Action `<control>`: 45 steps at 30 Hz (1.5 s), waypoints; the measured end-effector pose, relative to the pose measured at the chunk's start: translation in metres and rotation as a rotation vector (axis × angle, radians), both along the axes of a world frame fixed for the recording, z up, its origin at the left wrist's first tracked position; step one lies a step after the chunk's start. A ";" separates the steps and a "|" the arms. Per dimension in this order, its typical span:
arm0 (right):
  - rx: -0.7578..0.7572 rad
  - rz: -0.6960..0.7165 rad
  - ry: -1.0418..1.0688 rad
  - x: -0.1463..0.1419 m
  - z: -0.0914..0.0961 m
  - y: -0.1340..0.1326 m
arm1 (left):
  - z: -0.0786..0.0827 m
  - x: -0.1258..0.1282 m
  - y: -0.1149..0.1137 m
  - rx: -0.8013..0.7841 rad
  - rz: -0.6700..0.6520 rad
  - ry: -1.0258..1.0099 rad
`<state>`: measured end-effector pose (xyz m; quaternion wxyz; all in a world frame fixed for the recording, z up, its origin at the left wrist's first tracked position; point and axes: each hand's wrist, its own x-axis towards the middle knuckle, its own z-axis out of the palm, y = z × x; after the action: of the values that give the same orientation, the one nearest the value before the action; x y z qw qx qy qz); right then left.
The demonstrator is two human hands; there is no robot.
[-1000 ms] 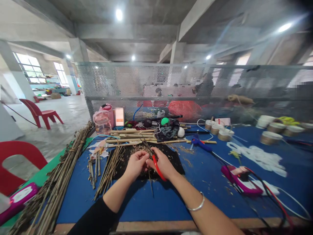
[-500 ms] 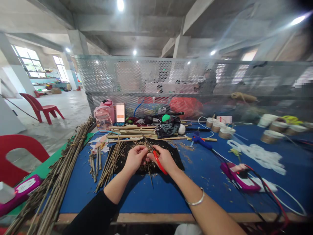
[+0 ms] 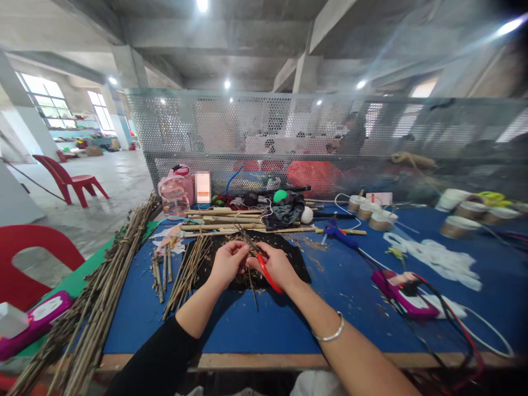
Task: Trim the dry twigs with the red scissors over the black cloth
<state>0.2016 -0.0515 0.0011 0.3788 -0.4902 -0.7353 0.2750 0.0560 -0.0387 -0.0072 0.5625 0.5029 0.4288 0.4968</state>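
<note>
My two hands meet over a black cloth (image 3: 295,264) strewn with twig clippings on the blue table (image 3: 289,324). Red-handled snips (image 3: 264,272) are gripped in my right hand (image 3: 275,265); their dark blades point up and left. My left hand (image 3: 228,263) is closed in a pinch on a thin brown twig (image 3: 252,289) that hangs down toward me between the hands. A silver bangle (image 3: 330,333) circles my right wrist.
Long bundled sticks (image 3: 103,297) lie along the table's left edge, cut twigs (image 3: 185,272) beside the cloth. Bamboo pieces (image 3: 223,220), a pink jug (image 3: 175,192), a blue glue gun (image 3: 336,234), tape rolls (image 3: 371,214), a purple device with cables (image 3: 406,297) and a mesh screen (image 3: 289,143) surround them.
The view has tilted down slightly, so everything sits a little higher in the picture. My hands stay together on the twig and snips, almost unmoved.
</note>
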 end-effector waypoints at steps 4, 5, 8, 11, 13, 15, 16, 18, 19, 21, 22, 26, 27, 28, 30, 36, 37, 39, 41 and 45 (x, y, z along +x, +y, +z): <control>0.007 -0.052 -0.035 -0.001 0.003 -0.001 | 0.002 -0.001 -0.001 -0.014 0.003 -0.023; 0.013 -0.063 -0.059 0.000 0.002 0.000 | 0.002 -0.001 -0.001 -0.013 0.008 -0.036; 0.058 -0.091 -0.167 0.002 -0.001 0.001 | 0.002 -0.002 -0.001 0.000 0.027 -0.063; 0.079 -0.094 -0.233 0.003 -0.003 0.002 | 0.001 -0.003 0.000 0.016 0.025 -0.040; 0.066 -0.072 -0.198 0.002 -0.003 0.001 | 0.001 -0.003 0.000 0.021 0.029 -0.020; 0.046 -0.044 -0.119 0.001 -0.004 0.001 | 0.001 -0.002 0.000 0.015 0.042 -0.013; 0.040 -0.034 -0.078 0.001 -0.004 0.001 | 0.002 -0.002 0.000 0.008 0.046 -0.014; 0.032 -0.026 -0.022 0.001 -0.004 0.002 | 0.004 -0.002 -0.001 -0.013 0.031 -0.028; 0.029 -0.023 -0.004 0.001 -0.004 0.002 | 0.004 -0.001 -0.002 -0.027 0.011 -0.038; 0.019 -0.023 0.017 0.002 -0.003 0.003 | 0.005 -0.001 -0.003 -0.053 -0.042 -0.056; 0.016 -0.025 0.021 0.003 -0.003 0.003 | 0.006 -0.001 -0.003 -0.065 -0.061 -0.062; 0.045 -0.055 -0.038 0.005 -0.004 0.004 | 0.003 -0.001 -0.001 -0.068 -0.028 -0.113; 0.050 -0.059 -0.069 0.005 -0.005 0.004 | 0.002 -0.002 0.001 -0.061 -0.009 -0.139; 0.051 -0.061 -0.099 0.005 -0.006 0.005 | 0.001 -0.003 0.002 -0.056 0.004 -0.163; 0.057 -0.054 -0.137 0.006 -0.009 0.005 | -0.002 -0.003 0.004 -0.056 0.007 -0.197; -0.011 0.046 -0.019 0.004 -0.011 0.006 | -0.003 -0.003 0.005 -0.079 -0.025 -0.181; -0.027 0.053 0.011 0.004 -0.010 0.006 | -0.002 -0.003 0.004 -0.084 -0.019 -0.171; -0.036 0.047 0.049 0.003 -0.008 0.005 | 0.000 -0.003 0.002 -0.095 -0.008 -0.144; -0.025 0.020 0.054 0.003 -0.005 0.004 | 0.002 -0.003 0.001 -0.089 -0.009 -0.097; 0.000 -0.028 0.049 0.004 -0.003 0.005 | 0.001 -0.004 0.000 -0.052 -0.019 0.038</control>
<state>0.2056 -0.0466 -0.0023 0.4005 -0.4935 -0.7188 0.2818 0.0521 -0.0388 -0.0059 0.5718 0.5015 0.4476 0.4704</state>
